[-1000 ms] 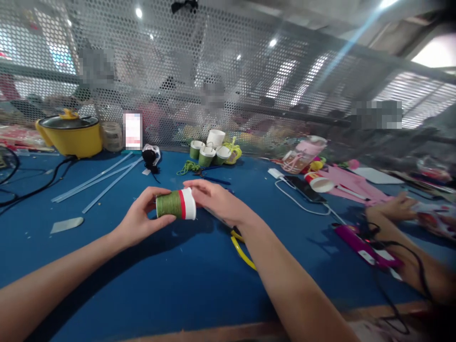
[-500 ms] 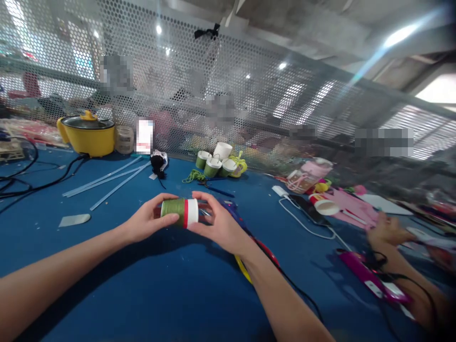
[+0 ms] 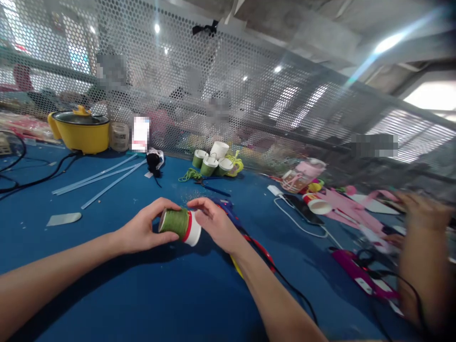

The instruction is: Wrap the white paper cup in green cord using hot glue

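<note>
A paper cup (image 3: 175, 224) wound with green yarn lies tilted on its side between my hands, just above the blue table. Past the yarn it has a red band and a white end facing right. My left hand (image 3: 151, 225) is closed round the yarn-covered part, fingers behind and thumb along the front. At the white end, my right hand (image 3: 212, 223) has its curved fingers over the top edge by the red band; its fingertips are partly hidden. Behind, several similar green-wrapped cups (image 3: 208, 167) stand together beside a strand of green yarn (image 3: 189, 175) and pliers (image 3: 213, 186).
A blue glue gun (image 3: 228, 209) with cables lies right of my right hand. Left are clear glue sticks (image 3: 113, 184) and a yellow pot (image 3: 81, 133). Right are a phone (image 3: 302, 209), a purple power strip (image 3: 356, 270) and another person's arm (image 3: 423, 247). A perforated screen (image 3: 249, 109) rises behind.
The wrapped cup has tilted, its white end now lower and nearer. My right hand has shifted from around that end to its top. The other person's hand has lifted, with pink material.
</note>
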{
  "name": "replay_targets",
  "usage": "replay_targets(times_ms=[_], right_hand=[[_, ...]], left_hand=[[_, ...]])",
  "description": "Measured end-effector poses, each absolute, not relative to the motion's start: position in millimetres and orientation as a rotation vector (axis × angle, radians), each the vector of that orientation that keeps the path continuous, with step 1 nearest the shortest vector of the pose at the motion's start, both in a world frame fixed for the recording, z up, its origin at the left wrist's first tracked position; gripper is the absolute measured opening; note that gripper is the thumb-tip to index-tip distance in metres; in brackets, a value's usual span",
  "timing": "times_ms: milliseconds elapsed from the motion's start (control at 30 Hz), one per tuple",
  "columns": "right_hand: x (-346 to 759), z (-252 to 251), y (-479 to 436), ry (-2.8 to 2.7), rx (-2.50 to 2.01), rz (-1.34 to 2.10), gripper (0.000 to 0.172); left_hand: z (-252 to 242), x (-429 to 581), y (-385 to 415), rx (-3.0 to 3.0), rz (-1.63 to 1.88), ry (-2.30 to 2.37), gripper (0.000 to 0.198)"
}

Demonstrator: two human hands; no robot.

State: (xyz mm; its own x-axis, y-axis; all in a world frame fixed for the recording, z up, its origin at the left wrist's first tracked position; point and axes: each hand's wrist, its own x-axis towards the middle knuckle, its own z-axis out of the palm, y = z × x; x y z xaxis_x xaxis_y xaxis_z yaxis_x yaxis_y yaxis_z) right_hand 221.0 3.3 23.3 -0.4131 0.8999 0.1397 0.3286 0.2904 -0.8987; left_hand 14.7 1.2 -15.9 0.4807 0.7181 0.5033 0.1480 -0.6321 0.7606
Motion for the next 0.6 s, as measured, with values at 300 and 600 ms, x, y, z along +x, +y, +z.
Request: replay_targets(times_ms=[300, 600], right_hand=[[220.6, 18.4, 4.3, -1.769, -1.166, 1.531, 0.070], [217.4, 15.7, 7.1, -1.436, -1.120, 1.814, 0.071]], left_hand=[[-8.1, 18.0, -9.4, 2.286, 1.055, 0.587, 0.049], [-5.4, 17.8, -12.7, 2.329, 1.093, 0.558, 0.052]])
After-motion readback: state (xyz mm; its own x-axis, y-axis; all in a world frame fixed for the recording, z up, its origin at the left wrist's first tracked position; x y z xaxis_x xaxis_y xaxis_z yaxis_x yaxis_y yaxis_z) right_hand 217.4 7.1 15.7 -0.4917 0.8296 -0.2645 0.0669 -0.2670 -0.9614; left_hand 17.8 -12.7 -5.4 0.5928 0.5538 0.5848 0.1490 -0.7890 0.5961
